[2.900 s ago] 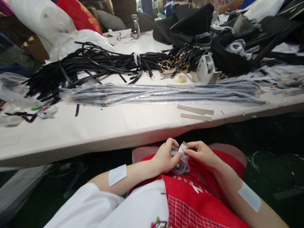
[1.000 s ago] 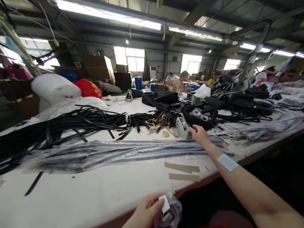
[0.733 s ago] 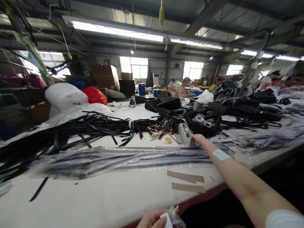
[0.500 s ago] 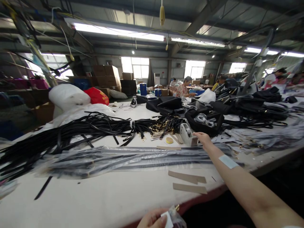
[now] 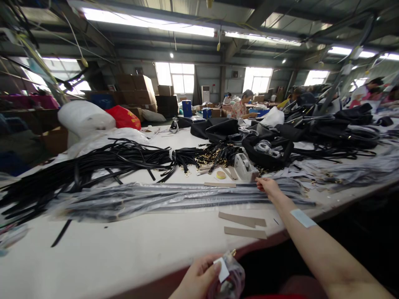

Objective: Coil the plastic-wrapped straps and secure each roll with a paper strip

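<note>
The left grip [image 5: 200,272] holds a clear bag [image 5: 236,275], the right grip [image 5: 268,188] beside a tape dispenser [image 5: 244,167].

Table [image 5: 134,245] white; strips [image 5: 245,232] near front edge tan; straps [image 5: 124,155] black (clasps [image 5: 218,157] gold); dispenser [image 5: 240,168] pale grey; disc [image 5: 220,175] yellow; slip [image 5: 222,270] white.

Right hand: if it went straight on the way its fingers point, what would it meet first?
The right hand would likely meet the tape dispenser first; whether they touch now is unclear.

ceiling tubes [image 5: 149,23] glaring | windows [image 5: 177,83] blown out | lower right dark | edges stretched
</note>
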Action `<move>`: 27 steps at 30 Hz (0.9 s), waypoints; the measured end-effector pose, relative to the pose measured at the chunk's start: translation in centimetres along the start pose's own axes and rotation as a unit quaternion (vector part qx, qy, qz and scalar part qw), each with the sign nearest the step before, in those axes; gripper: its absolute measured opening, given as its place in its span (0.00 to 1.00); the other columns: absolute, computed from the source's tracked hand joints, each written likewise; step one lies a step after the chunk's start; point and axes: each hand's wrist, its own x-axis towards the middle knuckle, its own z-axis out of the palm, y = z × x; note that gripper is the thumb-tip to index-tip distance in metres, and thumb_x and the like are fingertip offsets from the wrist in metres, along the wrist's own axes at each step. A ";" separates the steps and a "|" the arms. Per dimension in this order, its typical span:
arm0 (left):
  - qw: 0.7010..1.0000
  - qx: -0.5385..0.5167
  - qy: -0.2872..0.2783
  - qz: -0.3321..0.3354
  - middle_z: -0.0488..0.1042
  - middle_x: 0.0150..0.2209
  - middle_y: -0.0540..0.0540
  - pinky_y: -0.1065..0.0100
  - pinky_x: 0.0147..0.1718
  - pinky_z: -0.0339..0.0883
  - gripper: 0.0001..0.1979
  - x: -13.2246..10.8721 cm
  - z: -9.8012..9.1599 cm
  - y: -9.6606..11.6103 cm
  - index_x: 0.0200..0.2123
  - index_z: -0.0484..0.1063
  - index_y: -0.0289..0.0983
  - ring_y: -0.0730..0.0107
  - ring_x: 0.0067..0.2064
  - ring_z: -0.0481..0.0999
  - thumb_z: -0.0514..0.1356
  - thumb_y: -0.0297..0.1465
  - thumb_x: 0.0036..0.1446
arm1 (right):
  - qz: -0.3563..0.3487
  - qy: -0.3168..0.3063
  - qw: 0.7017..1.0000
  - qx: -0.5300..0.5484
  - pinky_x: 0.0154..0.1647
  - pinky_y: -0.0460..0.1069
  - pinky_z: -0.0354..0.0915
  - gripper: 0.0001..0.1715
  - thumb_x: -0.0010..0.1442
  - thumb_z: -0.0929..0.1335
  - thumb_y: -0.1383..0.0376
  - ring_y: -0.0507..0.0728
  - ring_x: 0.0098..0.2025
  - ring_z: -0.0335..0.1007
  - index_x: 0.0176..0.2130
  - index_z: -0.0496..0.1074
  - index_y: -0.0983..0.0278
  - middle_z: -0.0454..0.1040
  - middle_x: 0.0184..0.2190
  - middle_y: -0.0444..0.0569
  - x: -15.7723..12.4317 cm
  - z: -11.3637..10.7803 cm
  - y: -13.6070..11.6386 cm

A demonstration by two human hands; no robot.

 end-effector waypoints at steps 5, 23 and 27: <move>1.000 -0.026 0.013 0.007 0.78 0.33 0.40 0.72 0.31 0.63 0.29 -0.7 0.7 0.1 0.43 0.80 0.31 0.68 0.33 0.72 0.70 0.48 0.44 | -0.034 0.012 0.999 0.028 0.47 0.58 0.71 0.19 0.66 0.67 0.60 0.59 0.48 0.72 0.54 0.68 0.65 0.71 0.52 0.53 -2.1 0.4 -0.2; 0.920 0.232 0.187 0.256 0.76 0.51 0.37 0.57 0.53 0.67 0.23 0.9 1.4 2.7 0.54 0.72 0.31 0.56 0.51 0.75 0.57 0.38 0.60 | -0.184 -0.313 0.930 0.050 0.23 0.43 0.62 0.12 0.59 0.71 0.58 0.48 0.21 0.63 0.31 0.75 0.64 0.70 0.20 0.42 -27.5 4.1 -0.8; 0.911 0.249 0.193 0.267 0.79 0.47 0.40 0.60 0.49 0.70 0.21 0.4 1.5 2.9 0.54 0.72 0.33 0.60 0.47 0.77 0.57 0.36 0.61 | -0.154 -0.333 0.928 0.072 0.21 0.43 0.61 0.12 0.59 0.72 0.58 0.48 0.19 0.62 0.29 0.74 0.64 0.70 0.19 0.41 -28.7 5.2 0.6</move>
